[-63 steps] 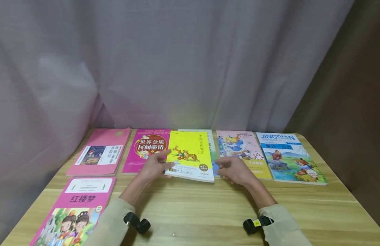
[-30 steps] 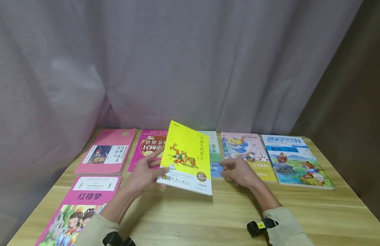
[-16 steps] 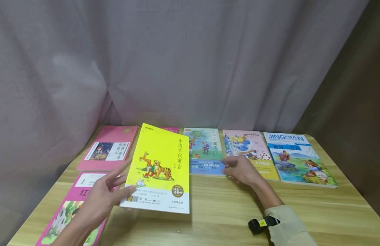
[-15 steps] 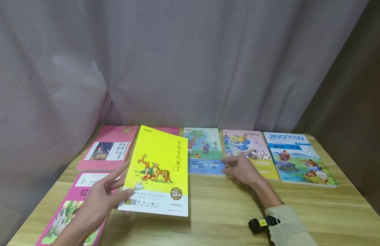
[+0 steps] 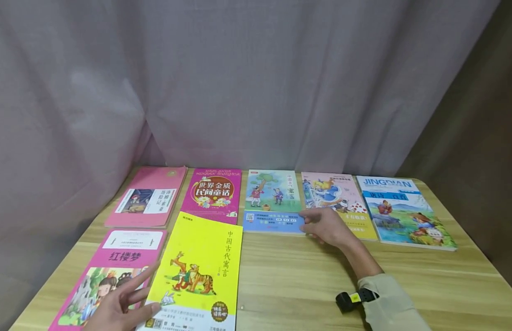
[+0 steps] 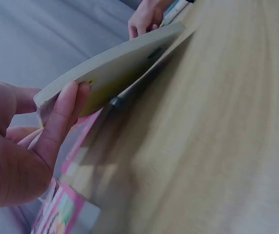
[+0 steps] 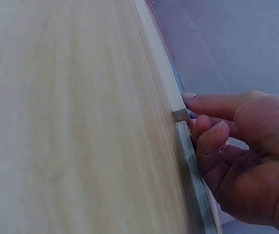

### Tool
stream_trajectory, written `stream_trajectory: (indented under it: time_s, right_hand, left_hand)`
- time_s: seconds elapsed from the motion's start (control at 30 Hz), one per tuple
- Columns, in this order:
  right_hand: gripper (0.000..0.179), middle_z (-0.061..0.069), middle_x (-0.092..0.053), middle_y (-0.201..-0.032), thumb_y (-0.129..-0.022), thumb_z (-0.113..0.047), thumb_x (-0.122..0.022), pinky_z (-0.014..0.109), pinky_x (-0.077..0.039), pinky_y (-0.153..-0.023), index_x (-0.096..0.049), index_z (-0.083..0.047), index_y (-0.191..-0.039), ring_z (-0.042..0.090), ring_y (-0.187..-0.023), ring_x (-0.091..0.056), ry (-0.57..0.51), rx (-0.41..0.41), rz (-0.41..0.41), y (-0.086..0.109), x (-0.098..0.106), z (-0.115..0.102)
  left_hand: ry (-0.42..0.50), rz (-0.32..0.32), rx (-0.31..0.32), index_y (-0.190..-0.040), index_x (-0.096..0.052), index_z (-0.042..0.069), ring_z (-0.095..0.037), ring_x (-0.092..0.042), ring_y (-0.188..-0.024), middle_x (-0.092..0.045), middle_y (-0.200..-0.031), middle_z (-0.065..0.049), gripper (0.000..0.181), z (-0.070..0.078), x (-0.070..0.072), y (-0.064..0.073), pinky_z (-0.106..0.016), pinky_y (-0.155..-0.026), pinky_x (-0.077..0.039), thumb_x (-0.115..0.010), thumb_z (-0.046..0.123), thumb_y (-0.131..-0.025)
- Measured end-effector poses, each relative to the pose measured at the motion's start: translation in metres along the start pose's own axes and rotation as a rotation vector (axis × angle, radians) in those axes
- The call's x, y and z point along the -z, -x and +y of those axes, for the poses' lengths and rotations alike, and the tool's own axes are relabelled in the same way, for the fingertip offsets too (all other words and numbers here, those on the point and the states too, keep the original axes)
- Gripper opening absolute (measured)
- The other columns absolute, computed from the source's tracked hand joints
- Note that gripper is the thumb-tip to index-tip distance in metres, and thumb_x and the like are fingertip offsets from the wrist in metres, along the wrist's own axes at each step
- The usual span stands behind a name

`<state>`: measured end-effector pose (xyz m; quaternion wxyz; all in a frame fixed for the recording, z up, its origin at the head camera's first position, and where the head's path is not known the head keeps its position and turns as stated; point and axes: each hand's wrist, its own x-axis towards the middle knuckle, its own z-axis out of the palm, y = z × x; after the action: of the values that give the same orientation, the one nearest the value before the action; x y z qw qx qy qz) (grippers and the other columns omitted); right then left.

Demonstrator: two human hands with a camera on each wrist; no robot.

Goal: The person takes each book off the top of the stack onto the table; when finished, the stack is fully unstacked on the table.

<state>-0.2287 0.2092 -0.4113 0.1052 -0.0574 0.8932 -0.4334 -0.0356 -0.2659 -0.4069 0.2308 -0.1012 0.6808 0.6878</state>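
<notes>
My left hand (image 5: pixel 125 301) grips a yellow paperback book (image 5: pixel 198 271) with animals on its cover by the lower left edge, thumb on top and fingers beneath. In the left wrist view the book's underside (image 6: pixel 124 73) shows, lifted and tilted above the table. My right hand (image 5: pixel 327 226) has its fingertips at the lower right corner of a green-and-blue book (image 5: pixel 274 200) lying flat. In the right wrist view the fingertips (image 7: pixel 190 96) touch that corner, the fingers loosely bent, right where it meets the neighbouring pink-and-yellow book (image 5: pixel 342 204).
The wooden table (image 5: pixel 297 285) bears a back row of books, including a pink one (image 5: pixel 146 197), a magenta one (image 5: pixel 212 195) and a blue one (image 5: pixel 405 214). Another pink book (image 5: pixel 129 257) lies front left, partly behind my left hand. A grey curtain (image 5: pixel 256 82) hangs behind the table.
My left hand has carried the yellow book off the green-and-blue book, leftward and toward me, uncovering the green-and-blue and magenta books. The right hand has stayed near the same corner.
</notes>
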Motion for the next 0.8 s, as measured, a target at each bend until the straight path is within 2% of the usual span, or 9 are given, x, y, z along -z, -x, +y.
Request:
stream_trajectory:
  time_s: [0.03, 0.13, 0.27, 0.33, 0.43, 0.5, 0.63, 0.7, 0.8]
  right_hand:
    - [0.048, 0.013, -0.069, -0.115, -0.095, -0.013, -0.077, 0.025, -0.043, -0.043, -0.067, -0.004, -0.141, 0.013, -0.051, -0.049, 0.001, -0.003, 0.002, 0.000, 0.000, 0.000]
    - [0.049, 0.014, -0.069, -0.115, -0.095, -0.013, -0.077, 0.026, -0.044, -0.043, -0.066, -0.004, -0.141, 0.013, -0.051, -0.049, -0.001, 0.005, 0.000, 0.000, 0.000, -0.001]
    - [0.049, 0.015, -0.069, -0.115, -0.095, -0.013, -0.078, 0.027, -0.045, -0.043, -0.066, -0.002, -0.141, 0.014, -0.051, -0.049, -0.004, 0.024, 0.000, 0.000, 0.000, 0.000]
    - [0.049, 0.014, -0.069, -0.114, -0.095, -0.013, -0.078, 0.027, -0.044, -0.042, -0.066, -0.002, -0.141, 0.014, -0.050, -0.049, -0.006, 0.025, 0.005, 0.001, -0.001, 0.001]
    - [0.048, 0.013, -0.069, -0.112, -0.095, -0.013, -0.078, 0.027, -0.042, -0.042, -0.067, -0.001, -0.140, 0.013, -0.050, -0.047, -0.003, 0.033, 0.010, 0.001, -0.001, 0.003]
    - [0.047, 0.012, -0.069, -0.110, -0.095, -0.013, -0.078, 0.027, -0.042, -0.042, -0.067, -0.001, -0.139, 0.013, -0.049, -0.047, -0.002, 0.037, 0.010, 0.002, -0.002, 0.003]
    - [0.047, 0.012, -0.069, -0.111, -0.096, -0.013, -0.077, 0.026, -0.041, -0.042, -0.067, -0.002, -0.140, 0.013, -0.049, -0.047, 0.003, 0.030, 0.007, 0.002, -0.002, 0.003]
    - [0.048, 0.012, -0.069, -0.112, -0.096, -0.013, -0.077, 0.026, -0.042, -0.042, -0.066, -0.002, -0.141, 0.012, -0.050, -0.047, 0.003, 0.021, 0.005, 0.001, -0.002, 0.002]
    - [0.049, 0.013, -0.068, -0.113, -0.095, -0.012, -0.077, 0.025, -0.042, -0.041, -0.066, -0.002, -0.141, 0.012, -0.049, -0.047, -0.001, 0.015, 0.003, 0.001, -0.001, 0.000]
  left_hand:
    - [0.001, -0.001, 0.006, -0.170, -0.016, 0.022, -0.031, -0.077, -0.107, -0.064, -0.146, -0.019, 0.097, -0.004, 0.003, 0.000, -0.037, -0.080, -0.068, -0.078, 0.016, -0.096]
    - [0.054, 0.000, 0.042, -0.168, -0.013, 0.019, -0.030, -0.077, -0.108, -0.068, -0.140, -0.018, 0.097, -0.013, 0.008, 0.000, -0.044, -0.091, -0.066, -0.078, 0.013, -0.095]
    - [0.051, 0.041, 0.064, -0.167, -0.014, 0.015, -0.029, -0.077, -0.108, -0.069, -0.138, -0.021, 0.098, -0.017, 0.009, -0.001, -0.047, -0.093, -0.066, -0.079, 0.010, -0.094]
    - [-0.006, 0.061, 0.061, -0.167, -0.016, 0.013, -0.021, -0.075, -0.087, -0.073, -0.133, -0.020, 0.098, -0.016, 0.008, -0.001, -0.034, -0.077, -0.066, -0.080, 0.011, -0.093]
    - [-0.095, 0.075, 0.053, -0.167, -0.017, 0.011, -0.014, -0.058, -0.068, -0.076, -0.125, -0.018, 0.096, -0.014, 0.007, -0.002, -0.025, -0.056, -0.047, -0.079, 0.011, -0.094]
    - [-0.126, 0.079, 0.052, -0.167, -0.016, 0.010, -0.013, -0.051, -0.064, -0.078, -0.121, -0.015, 0.096, -0.013, 0.008, -0.001, -0.024, -0.052, -0.040, -0.078, 0.010, -0.094]
    - [-0.196, 0.096, 0.047, -0.168, -0.017, 0.010, -0.012, -0.058, -0.067, -0.078, -0.102, -0.009, 0.095, -0.012, 0.009, -0.002, -0.022, -0.053, -0.046, -0.078, 0.012, -0.094]
    - [-0.236, 0.105, 0.042, -0.168, -0.018, 0.011, -0.010, -0.048, -0.060, -0.071, -0.089, -0.003, 0.095, -0.012, 0.010, -0.002, -0.021, -0.051, -0.043, -0.078, 0.013, -0.094]
    - [-0.247, 0.083, 0.027, -0.168, -0.016, 0.010, -0.011, -0.039, -0.058, -0.061, -0.080, -0.002, 0.096, -0.014, 0.012, -0.003, -0.021, -0.051, -0.039, -0.077, 0.015, -0.095]
